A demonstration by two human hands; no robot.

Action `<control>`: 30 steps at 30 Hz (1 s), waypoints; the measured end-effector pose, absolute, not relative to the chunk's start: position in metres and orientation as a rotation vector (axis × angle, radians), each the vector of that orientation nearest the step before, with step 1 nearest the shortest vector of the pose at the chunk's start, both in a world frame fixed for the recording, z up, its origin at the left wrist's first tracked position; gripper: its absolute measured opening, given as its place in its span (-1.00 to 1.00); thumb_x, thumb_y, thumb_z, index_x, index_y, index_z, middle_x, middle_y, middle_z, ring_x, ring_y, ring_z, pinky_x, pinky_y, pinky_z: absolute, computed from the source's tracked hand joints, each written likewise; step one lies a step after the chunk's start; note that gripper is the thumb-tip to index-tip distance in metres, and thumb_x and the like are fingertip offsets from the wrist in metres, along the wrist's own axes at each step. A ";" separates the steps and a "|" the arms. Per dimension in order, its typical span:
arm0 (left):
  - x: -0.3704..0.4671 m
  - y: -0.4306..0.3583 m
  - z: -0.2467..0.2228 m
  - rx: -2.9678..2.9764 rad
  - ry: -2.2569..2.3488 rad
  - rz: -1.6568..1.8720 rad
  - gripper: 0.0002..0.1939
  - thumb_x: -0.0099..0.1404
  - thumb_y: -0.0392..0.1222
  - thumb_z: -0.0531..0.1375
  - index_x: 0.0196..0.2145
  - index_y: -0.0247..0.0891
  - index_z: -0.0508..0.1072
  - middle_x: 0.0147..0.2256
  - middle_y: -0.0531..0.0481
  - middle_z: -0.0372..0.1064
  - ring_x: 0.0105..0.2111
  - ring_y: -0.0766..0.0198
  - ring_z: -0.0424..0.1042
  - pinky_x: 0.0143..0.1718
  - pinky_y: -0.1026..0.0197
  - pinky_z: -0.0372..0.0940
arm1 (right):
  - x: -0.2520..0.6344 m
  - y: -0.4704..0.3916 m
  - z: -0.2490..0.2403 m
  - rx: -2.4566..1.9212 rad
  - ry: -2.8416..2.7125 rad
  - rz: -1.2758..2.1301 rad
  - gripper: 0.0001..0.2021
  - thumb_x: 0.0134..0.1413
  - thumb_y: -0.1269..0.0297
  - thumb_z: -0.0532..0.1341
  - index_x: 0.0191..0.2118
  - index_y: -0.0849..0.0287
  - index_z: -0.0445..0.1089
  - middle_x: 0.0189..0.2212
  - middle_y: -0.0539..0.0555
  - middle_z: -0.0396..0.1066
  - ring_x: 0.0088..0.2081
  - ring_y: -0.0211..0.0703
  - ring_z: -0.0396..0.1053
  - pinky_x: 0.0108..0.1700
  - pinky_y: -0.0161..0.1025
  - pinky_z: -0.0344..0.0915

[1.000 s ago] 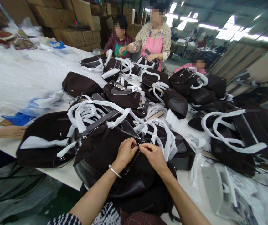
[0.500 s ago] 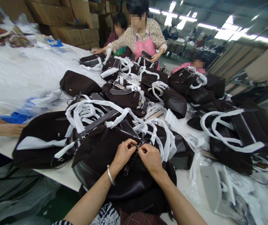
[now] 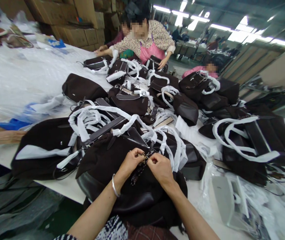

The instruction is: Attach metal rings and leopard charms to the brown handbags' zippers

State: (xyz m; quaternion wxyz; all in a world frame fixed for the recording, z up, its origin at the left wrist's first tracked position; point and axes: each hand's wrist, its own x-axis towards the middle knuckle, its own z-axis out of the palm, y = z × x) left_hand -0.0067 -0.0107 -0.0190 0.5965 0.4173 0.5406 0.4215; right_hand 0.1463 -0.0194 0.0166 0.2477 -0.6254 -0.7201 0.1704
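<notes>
Mostly matte, the nearest dark bag [image 3: 115,156] has shiny trim [image 3: 137,204].

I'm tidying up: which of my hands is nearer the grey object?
Right. Your right hand is left of the grey object, over the bag; your left hand is over the bag too, farther left.

The one camera is up on the person's head. It looks forward and down, with the left hand [image 3: 132,161], the right hand [image 3: 161,168] and a big dark bag [image 3: 100,158] close by. It sees across the table [image 3: 64,190] to boxes [image 3: 73,36] and lights [image 3: 221,27] far away.
</notes>
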 end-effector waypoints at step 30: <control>-0.012 0.022 -0.048 1.482 1.278 0.660 -0.57 0.10 0.22 0.13 -0.49 -0.23 0.47 -0.49 0.01 0.48 -0.37 0.13 0.46 -0.31 0.26 0.32 | 0.141 -0.010 -0.002 -1.928 -2.073 0.402 -0.89 0.12 0.24 0.24 -0.36 0.10 0.50 -0.35 0.06 0.54 -0.31 -0.06 0.51 -0.30 -0.24 0.33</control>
